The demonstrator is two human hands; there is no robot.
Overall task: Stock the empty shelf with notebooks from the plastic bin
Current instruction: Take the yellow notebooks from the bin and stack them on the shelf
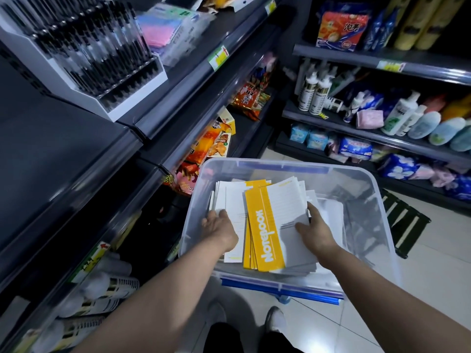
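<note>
Your left hand point(220, 231) and right hand point(317, 231) grip the notebooks point(265, 225) (yellow band on top) from either side, inside the bin point(382, 200).

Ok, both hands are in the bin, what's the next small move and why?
Probably lift the notebooks clear of the plastic bin: left hand and right hand hold the stack's sides, and the empty shelf waits on the left.

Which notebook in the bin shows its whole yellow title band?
The top notebook of the stack, under the right hand; those beneath it show only yellow edges or white pages.
</note>
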